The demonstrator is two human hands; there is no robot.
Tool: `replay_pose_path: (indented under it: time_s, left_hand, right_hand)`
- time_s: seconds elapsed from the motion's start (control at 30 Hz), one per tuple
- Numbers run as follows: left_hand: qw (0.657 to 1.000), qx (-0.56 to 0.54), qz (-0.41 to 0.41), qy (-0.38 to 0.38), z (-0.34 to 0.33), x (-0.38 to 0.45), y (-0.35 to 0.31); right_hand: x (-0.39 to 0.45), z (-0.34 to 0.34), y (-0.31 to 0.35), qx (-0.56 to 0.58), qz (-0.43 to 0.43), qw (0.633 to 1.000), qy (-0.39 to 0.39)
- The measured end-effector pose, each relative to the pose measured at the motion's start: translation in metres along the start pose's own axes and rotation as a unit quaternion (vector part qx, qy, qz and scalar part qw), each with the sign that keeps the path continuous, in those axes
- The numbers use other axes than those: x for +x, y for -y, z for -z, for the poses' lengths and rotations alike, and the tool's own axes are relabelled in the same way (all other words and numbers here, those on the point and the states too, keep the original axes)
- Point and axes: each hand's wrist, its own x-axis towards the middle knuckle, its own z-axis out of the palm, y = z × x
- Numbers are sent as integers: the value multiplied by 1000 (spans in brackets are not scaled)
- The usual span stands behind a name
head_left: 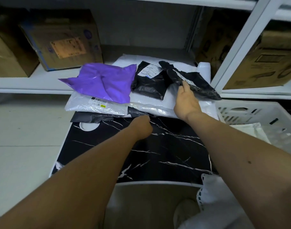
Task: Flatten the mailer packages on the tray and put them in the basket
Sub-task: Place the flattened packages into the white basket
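A: Where do things stand?

B: The mailers are heaped at the far end of the black marbled tray (158,154), toward twelve o'clock. A purple mailer (103,81) lies at about eleven o'clock on top of a white bubble mailer (88,105), with a black mailer (149,83) just beside it near the middle.

A: And the hands?

B: The right hand (185,100) has its grip clamped on a crumpled black mailer (191,80), lifted off the pile at one o'clock. The left hand (142,128) sits at the pile's near edge with its fingers curled under. They reach to a dark mailer (92,117) there, but I cannot tell whether they pinch it or only touch it.

A: The basket?

B: The white slatted basket (250,113) stands just beside the tray at three o'clock, and something pale and flat already lies in it.

A: How would you handle this step well?

B: I'd say the lifted mailer should come down onto the bare marbled part toward six o'clock, not back onto the heap. It needs a hard, even surface under it. Pin one end with the left hand, then sweep the right palm away from it so trapped air leaves through the torn end. Thin plastic like this likely springs back, so carry it flat across to the basket.
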Motion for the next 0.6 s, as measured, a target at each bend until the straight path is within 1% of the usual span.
replay_pose_path:
  time_s: [0.1,0.17,0.2,0.23,0.3,0.33,0.47,0.6]
  left_hand:
    - [996,-80,18,-23,11,-22,-16]
    - [990,-131,33,-37,18,-36,-28]
    - [984,-168,40,-46,21,-42,-32]
    - [974,-218,48,-45,23,-53,-37]
    - [965,-251,34,-62,25,-62,-42]
    - [965,-250,36,-68,25,-67,-46]
    - [960,-271,44,-54,19,-97,-46]
    - [957,-281,62,-29,7,-124,-21]
  right_hand:
    - [-31,2,-1,26,1,998,-63]
    - [-57,3,4,44,-14,995,-83]
    - [-70,3,8,31,-12,996,-83]
    - [-89,5,13,10,-9,997,-76]
    - [-120,7,25,-44,18,997,-57]
    - [-134,8,30,-58,35,996,-50]
    - [-187,0,50,-49,90,995,-10]
    - [-229,-20,68,-67,140,988,14]
